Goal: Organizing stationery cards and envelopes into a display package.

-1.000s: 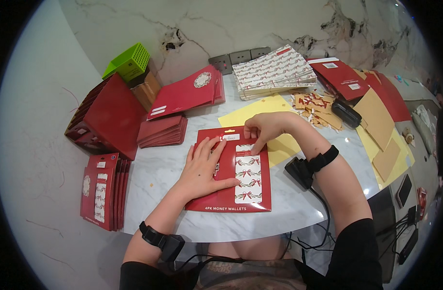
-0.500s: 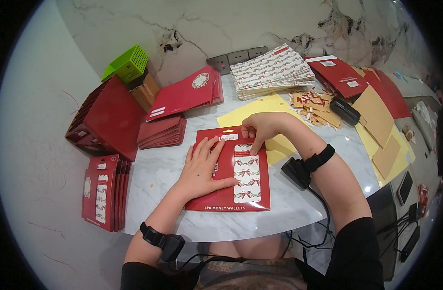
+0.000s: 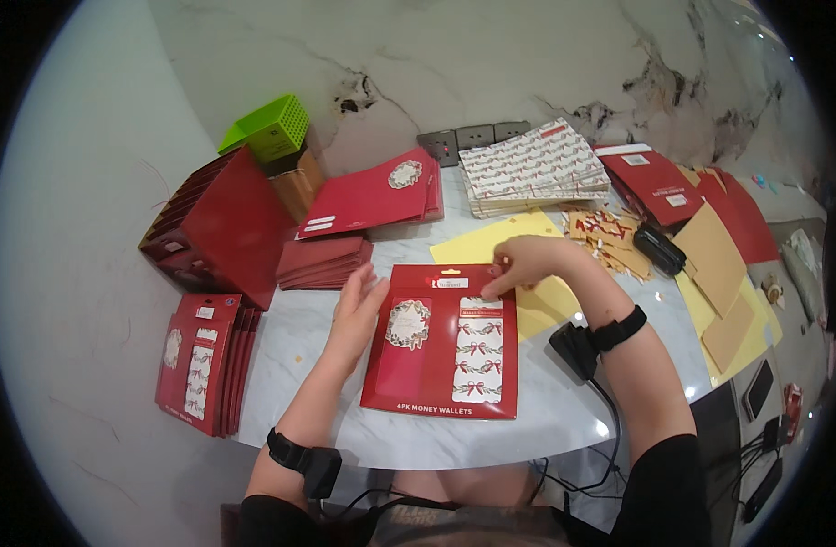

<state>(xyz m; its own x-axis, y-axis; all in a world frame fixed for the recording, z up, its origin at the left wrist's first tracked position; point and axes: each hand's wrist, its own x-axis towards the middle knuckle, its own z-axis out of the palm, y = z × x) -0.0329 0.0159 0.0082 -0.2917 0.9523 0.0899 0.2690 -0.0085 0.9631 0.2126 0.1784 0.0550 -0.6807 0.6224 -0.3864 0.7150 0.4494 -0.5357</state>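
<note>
A flat red card pack of money wallets (image 3: 441,365) lies in front of me, with two cut-out windows and a hanging slot at its top. One window shows a wreath design on red, the other a white wallet with red bows and green garlands. My left hand (image 3: 352,319) is just off the pack's upper left edge, fingers stretched out and holding nothing. At the upper right corner, my right hand (image 3: 524,263) is closed, its thumb on the pack's face and the curled fingers at the top edge.
On the left, several finished-looking red packs (image 3: 199,365) stand beside a red box (image 3: 222,228). Behind lie red envelopes (image 3: 368,196), smaller red cards (image 3: 322,260) and patterned wallets (image 3: 532,164). Yellow paper (image 3: 477,244), brown scraps (image 3: 605,237) and a black case (image 3: 659,249) sit rightward.
My left hand has lifted off the pack's face and moved to its left edge, uncovering the wreath window. The right hand stays at the upper right corner. The whole view has shifted slightly.
</note>
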